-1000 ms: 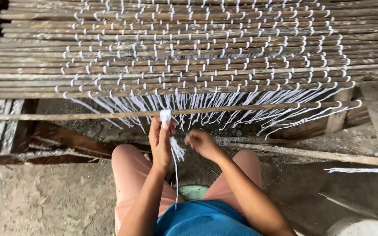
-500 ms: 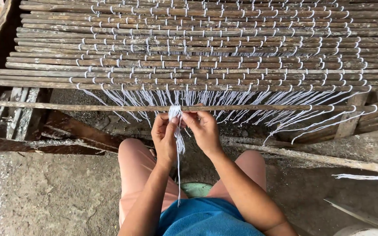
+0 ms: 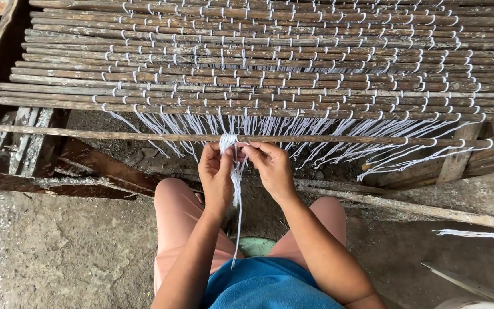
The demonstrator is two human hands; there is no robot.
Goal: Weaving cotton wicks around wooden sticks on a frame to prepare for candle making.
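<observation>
The bundle of white string [image 3: 228, 142] now sits pressed against the thin loose stick [image 3: 115, 134], wrapped up at the stick's near edge, where a second ago it stood raised above the fingers and clear of the wood. Both hands have moved up and together onto that one spot, so the work looks to be at the tightening of a tie around the stick rather than the picking up of a strand

The left hand [image 3: 215, 174] is closed, its fingers curled tight on the string just under the stick, thumb pressed against the strand. The right hand [image 3: 270, 166] is closed as well, its fingertips pinching the same string from the other side, touching the left hand's fingers. A long tail of string [image 3: 238, 212] hangs down from between the two hands, past the wrists toward the blue cloth [image 3: 270, 286] in the lap

Just beyond the hands lies the mat of bound sticks [image 3: 293, 63], row on row tied with white loops, its loose white string ends [image 3: 327, 129] trailing toward the hands. To the left of the left hand are dark wooden beams [image 3: 75, 171]; below both hands is the bare rough concrete floor [image 3: 58, 257], with the knees in pink shorts [image 3: 172, 212] either side
</observation>
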